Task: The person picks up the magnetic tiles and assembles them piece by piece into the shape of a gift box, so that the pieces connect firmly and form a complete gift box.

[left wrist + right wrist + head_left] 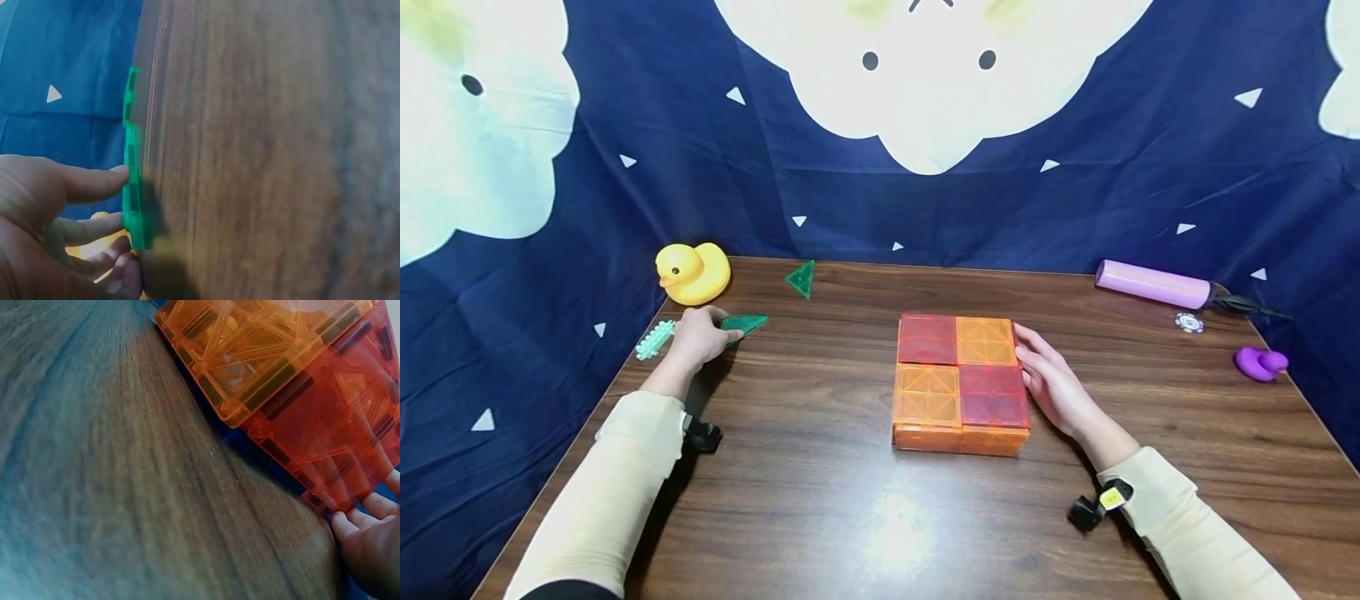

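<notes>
At the left of the table, my left hand [698, 337] pinches a green triangular magnetic tile [745, 323]. In the left wrist view that tile [132, 187] appears edge-on, thumb on one side and fingers on the other. A low box of magnetic tiles [928, 396], its top checkered in red and orange, stands near the middle. My right hand [1052, 383] rests against the box's right side with extended fingers. Seen from the right wrist, the fingertips [375, 503] touch a red side tile [325, 428] beside an orange one [262, 356]. Another green triangular tile [801, 279] lies near the back edge.
A yellow rubber duck [694, 273] sits behind my left hand, with a pale green bumpy strip [656, 340] beside the wrist. At the right are a lilac cylinder [1153, 285] with a black cord, a poker chip [1188, 322] and a purple duck [1260, 364]. Blue cloth hangs behind.
</notes>
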`<state>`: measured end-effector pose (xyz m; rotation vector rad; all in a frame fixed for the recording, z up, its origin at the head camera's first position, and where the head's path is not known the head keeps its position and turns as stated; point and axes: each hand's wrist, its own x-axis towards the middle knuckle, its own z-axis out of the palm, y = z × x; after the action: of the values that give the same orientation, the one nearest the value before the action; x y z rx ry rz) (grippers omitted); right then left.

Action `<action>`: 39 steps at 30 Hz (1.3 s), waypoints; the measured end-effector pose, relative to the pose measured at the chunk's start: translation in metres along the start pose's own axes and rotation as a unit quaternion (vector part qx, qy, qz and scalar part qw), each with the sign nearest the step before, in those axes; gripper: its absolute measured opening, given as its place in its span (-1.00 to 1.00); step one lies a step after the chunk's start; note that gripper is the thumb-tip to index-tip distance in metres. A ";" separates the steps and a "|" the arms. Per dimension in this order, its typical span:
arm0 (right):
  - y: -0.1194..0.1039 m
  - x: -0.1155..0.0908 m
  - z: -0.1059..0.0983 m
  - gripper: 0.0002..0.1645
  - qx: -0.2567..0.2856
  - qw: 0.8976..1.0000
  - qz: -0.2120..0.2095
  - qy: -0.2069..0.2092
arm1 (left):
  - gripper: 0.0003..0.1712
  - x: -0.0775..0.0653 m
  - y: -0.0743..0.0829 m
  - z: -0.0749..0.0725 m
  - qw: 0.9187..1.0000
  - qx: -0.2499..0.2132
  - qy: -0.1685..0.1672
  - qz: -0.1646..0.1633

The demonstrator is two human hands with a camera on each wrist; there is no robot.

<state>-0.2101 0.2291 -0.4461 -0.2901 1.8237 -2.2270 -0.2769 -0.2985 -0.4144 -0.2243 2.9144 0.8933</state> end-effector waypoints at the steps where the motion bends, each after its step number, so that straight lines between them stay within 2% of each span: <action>1: 0.000 0.000 0.000 -0.29 -0.001 1.000 0.001 0.000 | -0.36 0.000 -0.001 0.001 1.000 -0.009 0.008 -0.006; 4: 0.000 0.001 0.001 -0.28 -0.004 1.000 0.003 -0.001 | -0.45 -0.001 0.000 0.004 0.999 -0.031 0.044 -0.007; 8: 0.000 0.001 0.001 -0.27 -0.007 1.000 0.006 -0.002 | -0.62 -0.005 0.012 0.009 0.993 -0.059 0.102 0.019; 12: 0.000 0.000 0.000 -0.27 -0.006 1.000 0.007 -0.001 | -0.75 -0.011 0.039 0.016 0.986 -0.099 0.111 0.073; 15: 0.000 0.000 -0.001 -0.26 -0.006 1.000 0.009 -0.003 | -0.79 -0.018 0.070 0.024 0.980 -0.120 0.093 0.129; 18: 0.000 0.001 -0.001 -0.25 -0.007 1.000 0.010 -0.006 | -0.82 -0.031 0.105 0.034 0.970 -0.134 0.068 0.190; 22: 0.000 0.002 -0.002 -0.25 -0.009 1.000 0.011 -0.007 | -0.82 -0.054 0.149 0.052 0.946 -0.169 0.019 0.275; 26: 0.000 0.002 -0.003 -0.25 -0.006 1.000 0.009 -0.007 | -0.82 -0.073 0.181 0.070 0.922 -0.182 -0.021 0.341; 30: 0.000 0.002 -0.003 -0.24 -0.003 1.000 0.009 -0.006 | -0.83 -0.083 0.202 0.084 0.912 -0.169 -0.052 0.369; 34: 0.001 0.003 -0.003 -0.24 -0.001 1.000 0.010 -0.005 | -0.84 -0.086 0.211 0.093 0.911 -0.161 -0.076 0.371; 39: 0.000 0.003 -0.005 -0.24 0.000 1.000 0.010 -0.004 | -0.83 -0.087 0.216 0.097 0.910 -0.161 -0.074 0.375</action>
<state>-0.2140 0.2326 -0.4471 -0.2779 1.8157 -2.2087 -0.2230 -0.0573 -0.3646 0.9672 2.6723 1.3937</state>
